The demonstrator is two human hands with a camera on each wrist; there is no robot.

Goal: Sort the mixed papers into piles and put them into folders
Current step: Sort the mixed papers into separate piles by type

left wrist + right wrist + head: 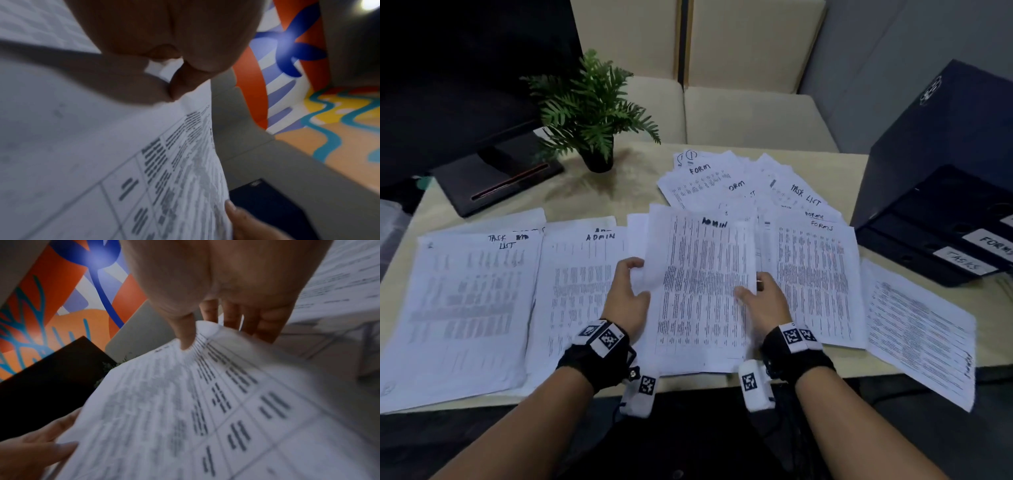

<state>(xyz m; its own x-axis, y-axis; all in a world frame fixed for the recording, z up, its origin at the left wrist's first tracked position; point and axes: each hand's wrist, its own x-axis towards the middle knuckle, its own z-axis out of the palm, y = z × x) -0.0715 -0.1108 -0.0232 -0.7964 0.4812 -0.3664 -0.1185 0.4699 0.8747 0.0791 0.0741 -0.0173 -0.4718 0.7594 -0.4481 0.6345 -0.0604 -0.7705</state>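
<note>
We read "ADMIN" handwritten at the top of the printed sheet [702, 284] that is lifted above the counter [619, 192], in front of us between two piles. The left grip [625, 298] pinches its left edge between thumb and curled fingers. The right grip [767, 298] clasps its right edge, thumb pressed on the printed face and fingers behind. Across the front of the counter we count three headed piles: "TASK LIST" pile [465, 301] at the left, "ADMIN" pile [582, 284] next to it, and "FORMS" pile [815, 274] right of the held sheet. A fourth lot, the far-right sheets [917, 329], overhangs the counter's near edge, and we cannot read its heading. Behind them lies a fan of mixed papers [739, 185] showing "FORM", "TASK LIST" and "FORMS". At the right edge dark folders are stacked flat; two spine labels are legible, the "FORMS" folder [986, 240] and the "TASKS" folder [959, 263] below it. One potted fern [592, 109] stands at the back.
</note>
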